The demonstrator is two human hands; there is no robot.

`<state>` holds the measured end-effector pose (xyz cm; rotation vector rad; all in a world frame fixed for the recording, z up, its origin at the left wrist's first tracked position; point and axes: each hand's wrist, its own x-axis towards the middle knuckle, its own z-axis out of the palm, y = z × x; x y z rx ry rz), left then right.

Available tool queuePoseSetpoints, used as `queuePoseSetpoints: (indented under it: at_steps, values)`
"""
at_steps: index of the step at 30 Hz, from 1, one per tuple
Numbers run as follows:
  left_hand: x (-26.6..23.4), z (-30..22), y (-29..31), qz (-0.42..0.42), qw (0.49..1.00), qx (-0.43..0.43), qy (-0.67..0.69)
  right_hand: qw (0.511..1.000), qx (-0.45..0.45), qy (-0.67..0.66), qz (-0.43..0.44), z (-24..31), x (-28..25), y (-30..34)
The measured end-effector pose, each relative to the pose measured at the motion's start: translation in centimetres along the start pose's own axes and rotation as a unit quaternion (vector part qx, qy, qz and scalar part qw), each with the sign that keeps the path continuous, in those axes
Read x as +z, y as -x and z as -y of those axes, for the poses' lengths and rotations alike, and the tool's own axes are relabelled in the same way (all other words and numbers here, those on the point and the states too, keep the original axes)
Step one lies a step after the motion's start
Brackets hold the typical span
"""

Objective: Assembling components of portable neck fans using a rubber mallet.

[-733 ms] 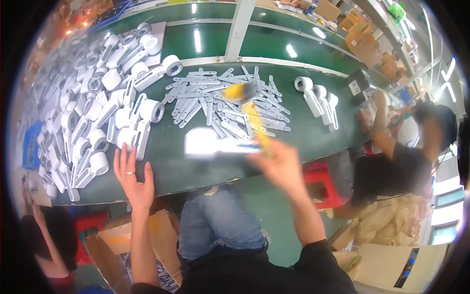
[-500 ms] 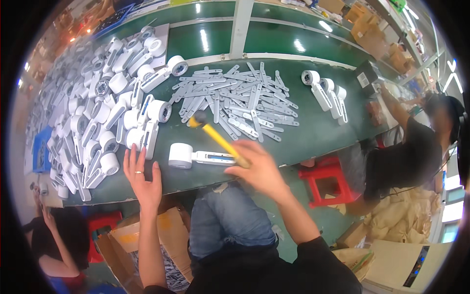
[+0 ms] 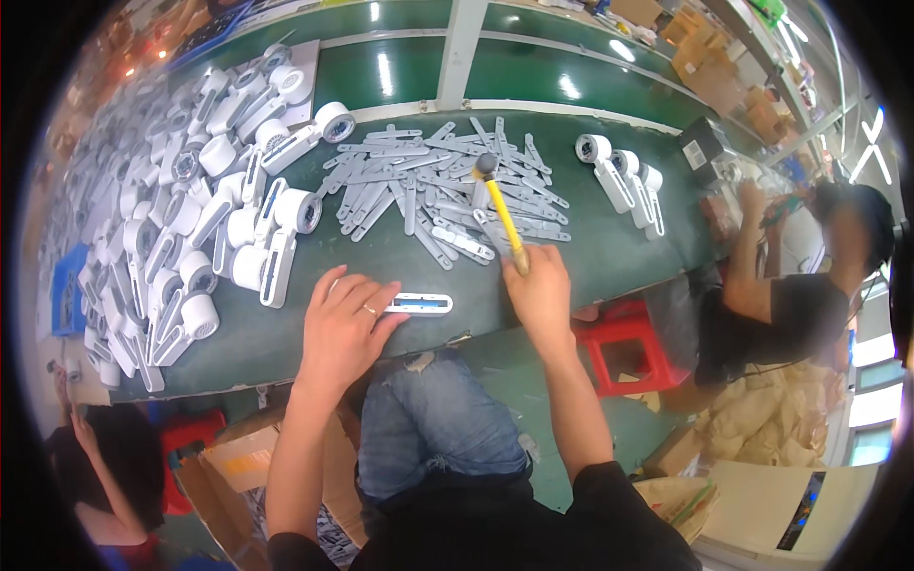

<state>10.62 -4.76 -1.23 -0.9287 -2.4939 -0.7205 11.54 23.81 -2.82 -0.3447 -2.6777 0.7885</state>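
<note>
My left hand is closed over the round head of a white handheld fan lying on the green table. The fan's head is hidden under my fingers; its handle points right, with an open slot showing blue and dark parts inside. My right hand grips a hammer with a yellow handle and dark head, held up over the near right edge of a pile of grey strips. The strips are long, thin and round-ended, and several lie beneath the hammer.
A large heap of white fans covers the left of the table. Three more fans stand in a row at the right. A red stool and a co-worker are to the right; an open carton sits below left.
My left hand has moved right from beside the heap onto the fan's head. My right hand has shifted right with the hammer, from above the fan's handle toward the strips.
</note>
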Motion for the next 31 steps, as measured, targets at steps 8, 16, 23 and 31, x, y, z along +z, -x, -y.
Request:
queuePoseSetpoints:
  at_steps: [8,16,23,31]
  values:
    - [-1.5,-4.9,-1.0,-0.003,0.879,-0.339,0.336,0.983,0.000,-0.177,0.043,4.3,-4.2,3.4]
    - [-0.6,-4.7,0.4,-0.055,0.727,-0.381,0.569,0.943,-0.039,-0.292,0.157,6.5,-3.8,6.5]
    - [-2.0,-1.5,1.0,-0.100,0.992,-0.072,0.038,0.899,0.124,-0.383,0.172,5.3,-2.0,6.0]
    - [-0.5,1.9,1.7,-0.022,0.991,-0.103,0.084,0.933,0.061,-0.297,0.196,6.7,0.9,4.1]
